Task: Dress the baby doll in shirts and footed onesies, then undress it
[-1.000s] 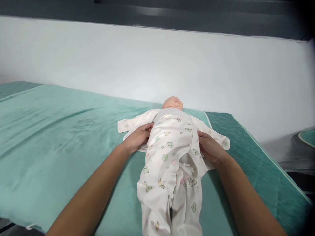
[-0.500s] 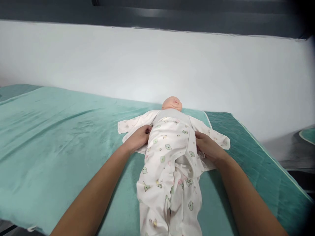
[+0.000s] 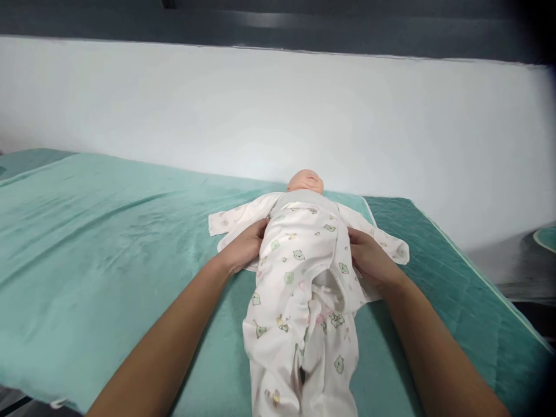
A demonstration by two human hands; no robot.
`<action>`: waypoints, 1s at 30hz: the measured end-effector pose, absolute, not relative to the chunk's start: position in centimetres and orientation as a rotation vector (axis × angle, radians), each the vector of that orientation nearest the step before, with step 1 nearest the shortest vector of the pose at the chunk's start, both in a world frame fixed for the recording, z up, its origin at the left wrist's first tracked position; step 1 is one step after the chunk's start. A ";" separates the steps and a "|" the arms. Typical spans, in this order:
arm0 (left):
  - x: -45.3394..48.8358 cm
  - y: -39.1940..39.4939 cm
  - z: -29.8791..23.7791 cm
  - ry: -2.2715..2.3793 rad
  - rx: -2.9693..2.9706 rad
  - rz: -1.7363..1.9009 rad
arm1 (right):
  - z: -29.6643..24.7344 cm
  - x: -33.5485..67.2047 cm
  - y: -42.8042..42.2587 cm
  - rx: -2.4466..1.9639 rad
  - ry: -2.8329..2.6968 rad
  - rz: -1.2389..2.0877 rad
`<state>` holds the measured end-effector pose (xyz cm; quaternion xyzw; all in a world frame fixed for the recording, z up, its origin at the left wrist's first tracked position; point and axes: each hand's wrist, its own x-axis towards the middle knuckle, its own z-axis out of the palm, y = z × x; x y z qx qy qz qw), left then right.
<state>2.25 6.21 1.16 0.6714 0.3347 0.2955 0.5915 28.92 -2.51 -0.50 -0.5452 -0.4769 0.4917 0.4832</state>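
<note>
A baby doll [image 3: 306, 180] lies on its back, its head toward the wall. Printed white baby trousers [image 3: 299, 255] cover it from the chest down, with a gap at the crotch. Under and beside it spreads a long-sleeved white baby top [image 3: 237, 217], sleeves out to both sides. My left hand [image 3: 247, 246] grips the trousers' left side near the waist, fingertips partly hidden. On the opposite side my right hand [image 3: 369, 258] has its fingers curled at the trousers' edge, their tips tucked out of sight behind the cloth.
A light green sheet [image 3: 108, 260] covers the bed, with a darker quilted green cover [image 3: 452, 278] at the right. Behind stands a white wall [image 3: 260, 110] topped by a dark band [image 3: 278, 26]. Another green-covered edge [image 3: 546, 238] shows at far right.
Both hands stay at the trousers' sides. My left fingers have slipped slightly further behind the cloth, and the trousers look a little wider and smoother across the belly.
</note>
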 end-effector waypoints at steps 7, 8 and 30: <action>2.1 6.3 1.3 0.731 1.404 0.593 | -0.4 28.9 -2.5 -1.171 -1.072 1.348; 2.0 6.3 1.3 0.738 1.387 0.569 | -0.3 29.0 -2.6 -1.175 -1.083 1.355; 2.3 6.0 1.4 0.784 1.389 0.560 | 0.1 28.9 -2.6 -1.418 -1.172 1.218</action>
